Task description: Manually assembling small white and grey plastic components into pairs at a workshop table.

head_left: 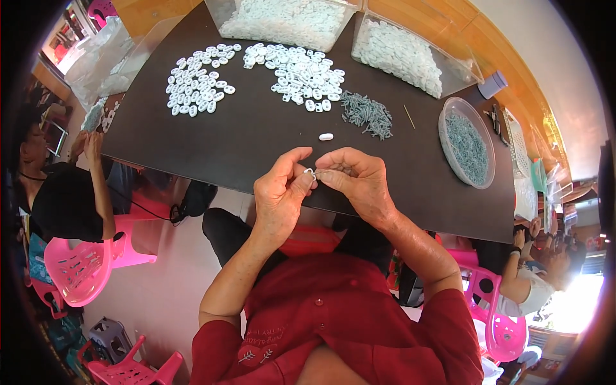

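Just over the table's near edge, my left hand [280,190] pinches a small white plastic piece [309,173] with a looped end between thumb and fingers. My right hand [360,183] meets it there, thumb and forefinger pressed together against the piece; whatever they grip is too small to name. Beyond the hands lies a single white oval plastic piece [326,136]. Farther off are two spreads of similar white pieces, one to the left [196,86] and one in the middle [301,74]. Beside the middle spread is a heap of small grey-blue pins [367,114].
Clear bins of white pieces stand at the back, one in the middle [330,40] and one at right [471,72]. A round clear tub [489,170] holds more pins. A thin stick [409,117] and a grey cup [493,84] lie rightward. Other people sit left and right.
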A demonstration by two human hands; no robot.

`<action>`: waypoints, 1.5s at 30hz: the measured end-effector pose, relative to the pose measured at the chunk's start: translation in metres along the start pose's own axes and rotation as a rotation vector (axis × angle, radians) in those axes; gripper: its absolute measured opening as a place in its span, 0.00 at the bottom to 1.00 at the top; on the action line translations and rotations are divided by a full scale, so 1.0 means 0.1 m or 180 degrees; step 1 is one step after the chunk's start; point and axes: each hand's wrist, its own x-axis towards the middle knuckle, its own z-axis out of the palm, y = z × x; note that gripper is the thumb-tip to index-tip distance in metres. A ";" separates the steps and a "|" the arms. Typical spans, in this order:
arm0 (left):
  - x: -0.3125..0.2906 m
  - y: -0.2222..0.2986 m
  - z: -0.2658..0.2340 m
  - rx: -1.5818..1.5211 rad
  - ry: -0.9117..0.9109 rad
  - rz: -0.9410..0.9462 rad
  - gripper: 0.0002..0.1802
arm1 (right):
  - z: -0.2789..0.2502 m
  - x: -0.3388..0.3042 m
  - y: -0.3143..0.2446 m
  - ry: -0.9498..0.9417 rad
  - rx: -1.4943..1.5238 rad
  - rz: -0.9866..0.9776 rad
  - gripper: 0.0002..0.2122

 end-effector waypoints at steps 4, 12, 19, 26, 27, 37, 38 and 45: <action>-0.01 -0.01 -0.01 -0.0045 0.0020 0.0020 0.17 | 0.03 0.01 -0.01 -0.0076 -0.0011 -0.0012 0.04; -0.02 -0.01 0.01 0.0055 -0.0004 0.0046 0.18 | 0.09 0.02 0.06 -0.0075 -0.0093 -0.0047 0.01; -0.02 -0.03 0.00 -0.0014 0.0051 0.0102 0.17 | 0.09 0.00 0.07 -0.0008 -0.0327 0.0003 0.02; -0.02 -0.02 -0.06 -0.0605 0.0269 -0.0288 0.18 | -0.21 0.32 -0.09 0.0506 -0.2352 -0.1505 0.07; -0.02 -0.02 -0.06 -0.0638 0.0281 -0.0301 0.18 | -0.22 0.38 -0.06 0.0471 -0.2637 -0.1808 0.08; -0.01 -0.03 -0.04 -0.0800 0.0397 -0.0398 0.13 | -0.24 0.47 0.12 0.0252 -0.3159 -0.1804 0.06; -0.01 -0.02 -0.04 -0.0801 0.0391 -0.0405 0.13 | -0.25 0.44 0.09 0.0256 -0.3161 -0.1796 0.06; -0.01 0.11 0.02 -0.0838 0.0312 -0.0542 0.09 | -0.29 0.30 -0.09 -0.0174 0.0200 0.0615 0.09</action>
